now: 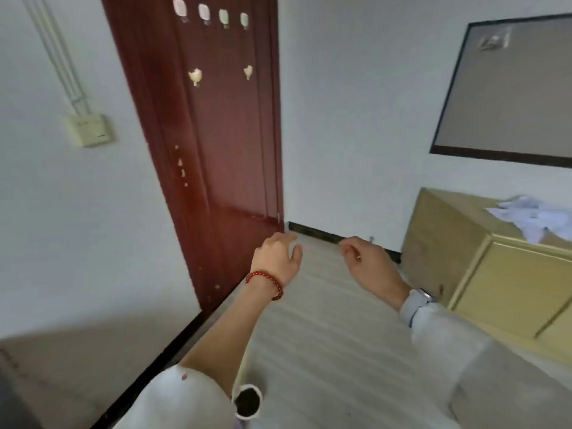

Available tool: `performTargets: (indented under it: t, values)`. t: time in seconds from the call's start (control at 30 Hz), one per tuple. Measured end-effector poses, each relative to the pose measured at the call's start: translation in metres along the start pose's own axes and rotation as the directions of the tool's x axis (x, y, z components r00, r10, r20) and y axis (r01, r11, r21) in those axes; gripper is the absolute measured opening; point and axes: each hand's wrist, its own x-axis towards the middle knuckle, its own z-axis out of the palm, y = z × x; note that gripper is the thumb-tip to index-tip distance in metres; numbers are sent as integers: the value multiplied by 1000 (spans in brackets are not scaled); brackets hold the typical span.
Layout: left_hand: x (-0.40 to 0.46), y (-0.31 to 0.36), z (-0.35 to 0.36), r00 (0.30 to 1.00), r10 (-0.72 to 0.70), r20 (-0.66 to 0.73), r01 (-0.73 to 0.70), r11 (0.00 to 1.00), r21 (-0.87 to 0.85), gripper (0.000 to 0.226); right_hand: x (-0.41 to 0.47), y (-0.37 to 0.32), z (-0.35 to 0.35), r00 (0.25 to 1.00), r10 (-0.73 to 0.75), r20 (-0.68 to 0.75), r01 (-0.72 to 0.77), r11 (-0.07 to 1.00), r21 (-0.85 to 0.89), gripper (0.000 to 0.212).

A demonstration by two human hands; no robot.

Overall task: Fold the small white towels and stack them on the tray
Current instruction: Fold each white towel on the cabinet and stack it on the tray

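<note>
door (216, 144): dark red-brown wood, smooth with a soft sheen
hooks (195, 77): pale, glossy, plastic-looking, stuck on the door
walls (356, 119): white paint, matt and even
switch box (89, 130): cream plastic, smooth
floor (325, 320): pale wood-look boards with a fine grain, low shine
skirting (312, 233): dark, smooth strip
cabinet (495, 274): yellowish wood-look panels, smooth, slight gloss
white towels (535, 216): soft crumpled cloth, matt, on the cabinet top
board (510, 94): dull grey-brown face, dark frame
bracelet (266, 282): shiny red beads on the left wrist
watch (418, 300): pale matt strap on the right wrist
sleeves (442, 339): light matt cloth
</note>
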Motion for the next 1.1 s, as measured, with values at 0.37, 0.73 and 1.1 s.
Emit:
performTargets:
  t: [0.37, 0.73, 1.1]
  values:
    - [110, 304, 264, 831, 394, 393, -336, 918, -210, 23, -20, 291, -244, 833, 476, -281, -498, 867, -10, 24]
    - [277, 514, 476, 707, 564, 425, -482, 826, -294, 22, 67, 527, -393, 685, 633, -361, -675, 737, 12, 26]
    - [402, 676, 667, 641, 514, 571, -400, 858, -323, 29, 149, 741, -503, 575, 753, -320, -767, 632, 110, 23]
